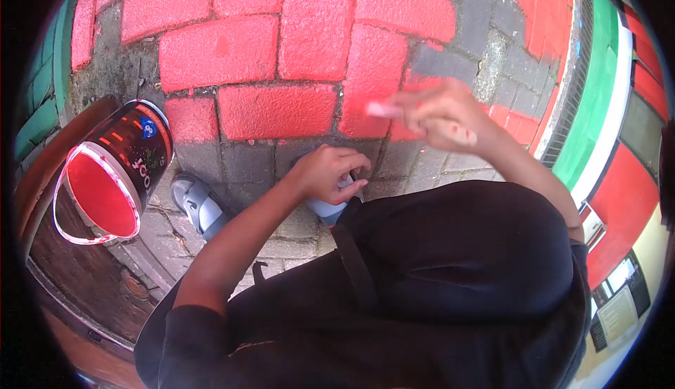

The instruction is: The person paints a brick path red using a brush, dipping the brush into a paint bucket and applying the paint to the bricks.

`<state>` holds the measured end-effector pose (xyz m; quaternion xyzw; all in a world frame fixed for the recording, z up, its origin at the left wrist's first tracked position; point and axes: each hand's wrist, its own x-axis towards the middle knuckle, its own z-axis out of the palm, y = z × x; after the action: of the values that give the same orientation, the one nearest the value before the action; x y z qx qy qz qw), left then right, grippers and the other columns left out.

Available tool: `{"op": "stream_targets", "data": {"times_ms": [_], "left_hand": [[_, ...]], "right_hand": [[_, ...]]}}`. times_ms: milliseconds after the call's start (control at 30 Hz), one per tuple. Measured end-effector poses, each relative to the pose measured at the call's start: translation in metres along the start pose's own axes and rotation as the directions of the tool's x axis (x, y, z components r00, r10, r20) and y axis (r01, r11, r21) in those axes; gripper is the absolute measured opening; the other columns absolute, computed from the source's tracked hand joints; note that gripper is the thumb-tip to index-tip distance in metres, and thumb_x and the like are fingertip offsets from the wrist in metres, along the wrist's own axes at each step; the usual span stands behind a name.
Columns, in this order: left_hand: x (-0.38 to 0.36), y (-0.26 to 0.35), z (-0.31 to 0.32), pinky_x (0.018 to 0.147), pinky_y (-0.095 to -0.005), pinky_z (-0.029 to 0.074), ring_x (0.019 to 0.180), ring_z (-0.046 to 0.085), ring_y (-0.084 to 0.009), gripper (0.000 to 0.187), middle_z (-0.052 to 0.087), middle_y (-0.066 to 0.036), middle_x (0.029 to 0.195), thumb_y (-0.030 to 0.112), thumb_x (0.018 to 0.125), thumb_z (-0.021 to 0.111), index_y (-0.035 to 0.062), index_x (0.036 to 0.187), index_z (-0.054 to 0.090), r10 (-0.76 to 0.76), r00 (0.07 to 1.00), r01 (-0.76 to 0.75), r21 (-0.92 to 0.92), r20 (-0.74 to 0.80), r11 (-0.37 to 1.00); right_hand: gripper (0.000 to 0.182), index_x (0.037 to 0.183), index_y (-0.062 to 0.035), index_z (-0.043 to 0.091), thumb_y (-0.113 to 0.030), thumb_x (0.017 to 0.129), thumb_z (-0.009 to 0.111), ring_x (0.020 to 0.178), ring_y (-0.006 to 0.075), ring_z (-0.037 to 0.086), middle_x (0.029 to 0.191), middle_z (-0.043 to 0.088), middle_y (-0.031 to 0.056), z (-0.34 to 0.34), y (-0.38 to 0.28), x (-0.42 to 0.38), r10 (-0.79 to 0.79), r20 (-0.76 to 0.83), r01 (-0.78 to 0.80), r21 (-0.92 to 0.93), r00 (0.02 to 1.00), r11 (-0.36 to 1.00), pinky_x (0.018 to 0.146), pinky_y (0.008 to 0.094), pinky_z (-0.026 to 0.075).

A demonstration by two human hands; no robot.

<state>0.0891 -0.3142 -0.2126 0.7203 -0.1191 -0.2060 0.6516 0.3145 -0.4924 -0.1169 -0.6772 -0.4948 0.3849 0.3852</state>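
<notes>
Bucket (130, 153) stands left, likely for reach | right hand (444, 116) grips blurred pink tool (383, 110) near red bricks' (278, 111) edge | left hand (329, 174) curls by shoe (325, 210), perhaps steadying; I can't tell whether it grips anything

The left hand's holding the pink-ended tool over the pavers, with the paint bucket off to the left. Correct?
No: the head view shows the right hand holding the pink-ended tool over the pavers. The paint bucket is indeed off to the left.
</notes>
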Motion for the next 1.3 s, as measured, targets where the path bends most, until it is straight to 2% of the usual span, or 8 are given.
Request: {"op": "stream_targets", "data": {"times_ms": [133,400,500,633,767,867,933,1300], "left_hand": [[0.000,-0.004,0.003,0.061,-0.0345,0.057,0.067,0.070,-0.0200,0.024,0.068,-0.006,0.086,0.021,0.084,0.076,0.0104,0.104,0.067,0.034,0.999,-0.034,0.012,-0.003,0.999],[0.003,0.002,0.001,0.059,-0.0321,0.057,0.063,0.068,-0.0179,0.026,0.068,-0.006,0.082,0.013,0.082,0.079,0.0066,0.105,0.069,0.022,1.000,-0.022,0.017,-0.021,1.000],[0.000,0.002,0.002,0.059,-0.0321,0.056,0.062,0.067,-0.0178,0.026,0.068,-0.006,0.082,0.013,0.082,0.078,0.0064,0.105,0.069,0.016,1.000,-0.016,0.004,-0.006,1.000],[0.002,-0.001,0.004,0.058,-0.0318,0.056,0.061,0.065,-0.0178,0.026,0.068,-0.007,0.082,0.012,0.082,0.079,0.0059,0.105,0.069,0.058,0.998,-0.058,0.006,-0.034,0.998],[0.001,0.001,0.003,0.058,-0.0319,0.056,0.062,0.066,-0.0182,0.026,0.068,-0.007,0.082,0.011,0.082,0.079,0.0052,0.105,0.069,0.041,0.999,-0.041,0.003,-0.019,0.999],[0.002,0.004,0.000,0.059,-0.0319,0.056,0.063,0.067,-0.0186,0.026,0.068,-0.007,0.083,0.011,0.082,0.079,0.0045,0.105,0.068,0.001,1.000,-0.001,0.022,-0.002,1.000],[0.003,0.004,0.001,0.059,-0.0321,0.057,0.064,0.068,-0.0184,0.026,0.068,-0.007,0.083,0.012,0.082,0.079,0.0039,0.105,0.068,0.028,1.000,-0.027,0.017,-0.011,0.999],[0.002,0.003,0.001,0.060,-0.0311,0.057,0.064,0.067,-0.0177,0.026,0.068,-0.007,0.084,0.013,0.082,0.079,0.0050,0.105,0.069,0.036,0.999,-0.036,0.013,-0.010,0.999]], "right_hand": [[0.016,0.068,0.0001,0.050,0.012,0.076,0.057,0.110,0.0260,0.074,0.102,0.077,0.0160,-0.047,0.024,0.028,0.409,-0.107,-0.404,0.061,0.906,0.913,0.082,0.0305,0.057],[0.009,0.077,-0.0063,0.059,-0.009,0.075,0.067,0.077,0.0245,0.074,0.079,0.067,0.0109,0.021,0.015,-0.006,-0.052,-0.211,-0.046,-0.439,0.976,0.897,0.067,0.0349,0.053],[0.016,0.069,-0.0047,0.053,-0.004,0.081,0.064,0.090,0.0194,0.076,0.092,0.078,0.0081,-0.004,-0.001,-0.006,0.226,0.191,-0.249,0.108,0.955,0.962,0.073,0.0297,0.058],[0.020,0.070,-0.0008,0.056,0.008,0.088,0.057,0.113,0.0166,0.071,0.092,0.077,0.0118,-0.051,0.032,0.029,0.461,-0.066,-0.420,0.316,0.885,0.851,0.080,0.0319,0.058],[0.013,0.072,0.0018,0.062,0.007,0.084,0.062,0.105,0.0151,0.073,0.085,0.073,0.0078,-0.081,0.034,0.030,0.068,-0.316,-0.156,-0.264,0.946,0.952,0.088,0.0311,0.056],[0.016,0.069,0.0023,0.060,0.004,0.084,0.064,0.094,0.0110,0.071,0.076,0.068,0.0082,-0.042,0.018,0.021,0.220,-0.066,-0.192,0.289,0.973,0.938,0.081,0.0317,0.055],[0.017,0.069,0.0031,0.059,0.002,0.084,0.065,0.088,0.0065,0.068,0.075,0.068,0.0070,-0.039,0.023,0.021,0.283,0.084,-0.286,0.030,0.955,0.958,0.077,0.0298,0.053],[0.020,0.068,-0.0042,0.060,0.001,0.084,0.071,0.068,0.0072,0.058,0.076,0.068,-0.0039,-0.063,0.055,0.037,0.414,-0.515,-0.375,0.184,0.751,0.909,0.063,0.0221,0.049]]}}
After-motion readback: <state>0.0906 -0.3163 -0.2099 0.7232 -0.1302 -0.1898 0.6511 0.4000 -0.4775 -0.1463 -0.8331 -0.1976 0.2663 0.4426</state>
